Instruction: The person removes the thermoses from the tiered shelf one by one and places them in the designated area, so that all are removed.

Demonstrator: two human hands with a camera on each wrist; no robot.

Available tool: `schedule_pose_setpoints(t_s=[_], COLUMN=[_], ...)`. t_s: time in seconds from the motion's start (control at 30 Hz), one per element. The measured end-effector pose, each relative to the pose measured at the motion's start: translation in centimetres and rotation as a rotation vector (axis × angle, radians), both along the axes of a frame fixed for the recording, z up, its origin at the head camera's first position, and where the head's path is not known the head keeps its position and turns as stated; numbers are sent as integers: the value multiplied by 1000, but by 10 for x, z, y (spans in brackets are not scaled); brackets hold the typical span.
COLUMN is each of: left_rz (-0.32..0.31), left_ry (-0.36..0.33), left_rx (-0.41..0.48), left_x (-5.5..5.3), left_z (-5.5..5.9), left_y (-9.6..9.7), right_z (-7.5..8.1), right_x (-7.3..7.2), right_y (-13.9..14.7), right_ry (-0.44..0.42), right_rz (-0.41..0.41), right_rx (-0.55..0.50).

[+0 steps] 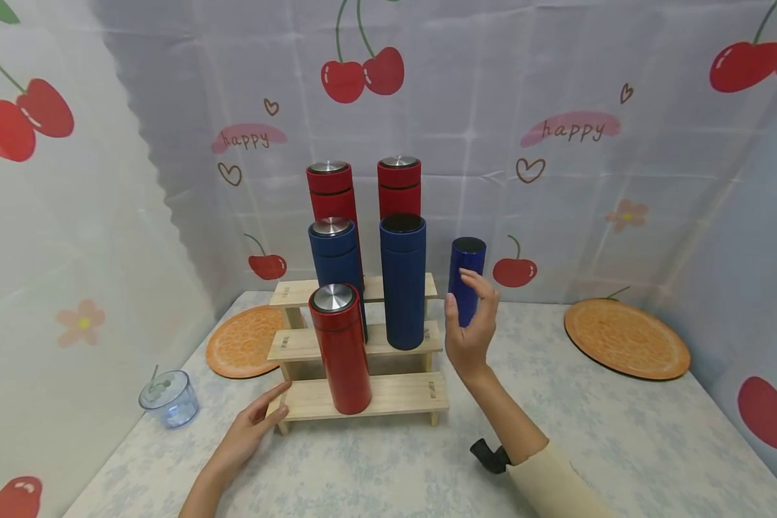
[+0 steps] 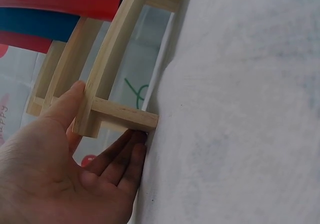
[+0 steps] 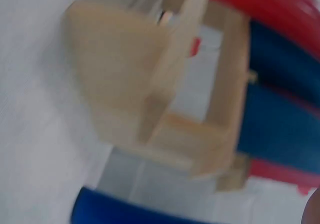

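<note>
A three-step wooden stand (image 1: 401,396) bears several thermos flasks. My left hand (image 1: 249,432) grips the left end of its lowest step, fingers around the corner by the leg (image 2: 125,114). On that step stands a red flask (image 1: 342,360) with a silver lid. The middle step holds a silver-lidded blue flask (image 1: 337,259) and a black-lidded blue flask (image 1: 404,288). Two red flasks, left (image 1: 330,193) and right (image 1: 400,191), stand on the top step, partly hidden. My right hand (image 1: 473,331) is raised, empty, thumb and fingers curved apart, overlapping a shorter dark blue flask (image 1: 467,252) on the table.
A bluish glass (image 1: 170,403) stands at the left table edge. One round orange mat (image 1: 242,345) lies partly behind the stand, another orange mat (image 1: 624,338) at the far right. A cherry-print curtain (image 1: 466,86) hangs behind. A black object (image 1: 488,455) sits by my right wrist.
</note>
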State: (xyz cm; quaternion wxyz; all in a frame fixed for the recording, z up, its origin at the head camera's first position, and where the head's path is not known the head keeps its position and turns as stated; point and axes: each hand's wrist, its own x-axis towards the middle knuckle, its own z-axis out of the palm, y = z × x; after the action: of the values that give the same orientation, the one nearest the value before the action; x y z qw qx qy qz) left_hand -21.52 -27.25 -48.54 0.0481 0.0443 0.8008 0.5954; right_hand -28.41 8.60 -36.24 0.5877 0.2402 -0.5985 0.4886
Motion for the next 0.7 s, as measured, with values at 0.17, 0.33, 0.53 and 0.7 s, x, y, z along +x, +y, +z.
schedule_pose_setpoints(t_s=[0.17, 0.33, 0.53, 0.7], left_rz=[-8, -14, -32, -43], left_ry=[-10, -9, 0, 22], left_rx=[-17, -22, -16, -22], left_x=[0, 1, 2, 3], left_z=[0, 1, 1, 3], left_y=[-1, -2, -1, 0], right_z=[16, -10, -35, -50], right_x=[35, 34, 42, 47], right_y=[-37, -67, -92, -104], right_ry=[52, -75, -253, -332], right_rz=[195, 318, 280, 216], right_rx=[93, 224, 328, 400])
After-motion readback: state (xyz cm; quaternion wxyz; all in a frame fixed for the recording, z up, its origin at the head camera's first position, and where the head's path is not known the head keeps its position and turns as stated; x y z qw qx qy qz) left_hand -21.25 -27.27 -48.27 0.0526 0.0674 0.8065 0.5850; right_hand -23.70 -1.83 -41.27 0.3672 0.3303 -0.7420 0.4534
